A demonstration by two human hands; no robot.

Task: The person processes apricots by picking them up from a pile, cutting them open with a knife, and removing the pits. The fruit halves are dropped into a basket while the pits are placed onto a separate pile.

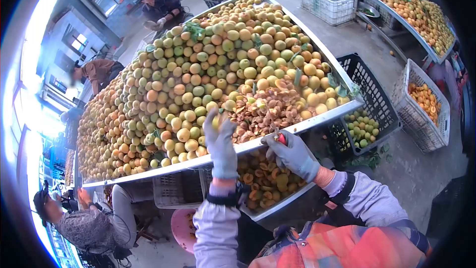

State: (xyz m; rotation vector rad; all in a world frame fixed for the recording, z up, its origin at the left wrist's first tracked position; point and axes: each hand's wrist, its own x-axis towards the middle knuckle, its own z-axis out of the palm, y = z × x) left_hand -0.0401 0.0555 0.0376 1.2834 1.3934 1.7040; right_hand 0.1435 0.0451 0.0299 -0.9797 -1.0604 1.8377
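My left hand [220, 141], in a grey glove, is raised over the front rim of the table [253, 145]. Its fingers curl beside a yellowish fruit at the edge of the fruit pile [198, 79]. My right hand [292, 154], also gloved, is closed around a small tool with a red handle [282, 139], just outside the rim. Brown pits and halves [267, 111] lie heaped on the table between and beyond my hands. Below the rim, a crate holds split orange fruit halves [265, 181].
Right of the table stand a black crate [372, 89] with green fruit [362, 129] and a white crate [421, 129] of orange halves. A pink stool [184, 228] is below my left arm. Several people work around the table, one seated at the lower left [94, 228].
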